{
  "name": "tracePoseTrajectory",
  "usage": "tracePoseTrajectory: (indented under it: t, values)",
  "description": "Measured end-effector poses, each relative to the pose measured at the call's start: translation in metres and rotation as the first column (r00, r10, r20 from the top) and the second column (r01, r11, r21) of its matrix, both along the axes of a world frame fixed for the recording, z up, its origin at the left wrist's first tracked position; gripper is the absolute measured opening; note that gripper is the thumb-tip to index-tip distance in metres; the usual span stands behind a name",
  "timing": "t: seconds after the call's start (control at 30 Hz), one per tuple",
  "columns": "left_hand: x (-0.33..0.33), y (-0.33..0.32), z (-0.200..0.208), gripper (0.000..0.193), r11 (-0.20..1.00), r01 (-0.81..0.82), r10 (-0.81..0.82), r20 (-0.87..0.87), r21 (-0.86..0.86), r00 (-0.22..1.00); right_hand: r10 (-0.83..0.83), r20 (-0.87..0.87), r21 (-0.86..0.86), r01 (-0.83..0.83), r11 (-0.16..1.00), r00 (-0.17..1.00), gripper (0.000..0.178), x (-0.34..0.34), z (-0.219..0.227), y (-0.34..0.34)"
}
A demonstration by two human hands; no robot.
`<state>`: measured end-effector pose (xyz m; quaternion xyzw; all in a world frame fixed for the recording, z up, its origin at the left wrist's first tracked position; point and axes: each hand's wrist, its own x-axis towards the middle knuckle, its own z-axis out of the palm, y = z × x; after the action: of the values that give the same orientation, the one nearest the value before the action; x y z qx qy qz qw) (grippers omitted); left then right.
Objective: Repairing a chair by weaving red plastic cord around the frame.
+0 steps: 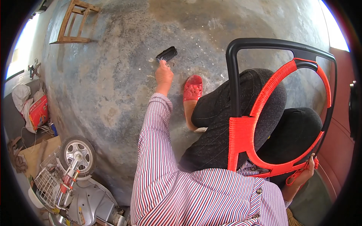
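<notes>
My left hand (164, 78) reaches down and forward, its fingers closed at the near end of a small black oblong object (167, 54) on the floor. Something thin shows at the fingertips, too small to make out. A black rounded frame (233, 79) rests upright against my legs. Red cord (242, 136) is wound tightly round its inner ring and lower left part, with some bare black at the ring's top. At the frame's lower right corner, my right hand (306, 172) is closed on it, with loose loops of red cord by the fingers.
A wooden stool (75, 22) lies at the far left. A wheel (78, 154), a wire basket (48, 173) and grey scooter parts (92, 203) stand at the near left. A red bag (38, 112) sits by the left wall. My foot wears a red clog (193, 88).
</notes>
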<state>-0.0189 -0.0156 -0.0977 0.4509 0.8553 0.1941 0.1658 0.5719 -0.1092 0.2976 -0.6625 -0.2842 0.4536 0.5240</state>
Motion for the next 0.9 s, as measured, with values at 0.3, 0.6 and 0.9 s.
tracePoseTrajectory:
  t: [0.3, 0.6, 0.9]
  values:
    - [-0.001, 0.002, -0.001, 0.037, 0.998, -0.041, 0.039, 0.056, 0.045, 0.998, -0.017, 0.016, -0.008, 0.018, 1.0, 1.0, 0.022, 0.003, 0.002, -0.001]
    - [-0.008, -0.005, -0.007, 0.046, 0.993, -0.009, -0.002, 0.095, 0.118, 0.995, -0.064, 0.077, -0.016, 0.065, 0.998, 0.995, 0.023, 0.019, -0.001, -0.007]
    - [-0.016, -0.001, -0.017, 0.032, 0.998, 0.003, -0.01, 0.104, 0.063, 0.995, -0.021, 0.067, -0.017, 0.022, 1.0, 0.998, 0.024, 0.017, 0.001, -0.005]
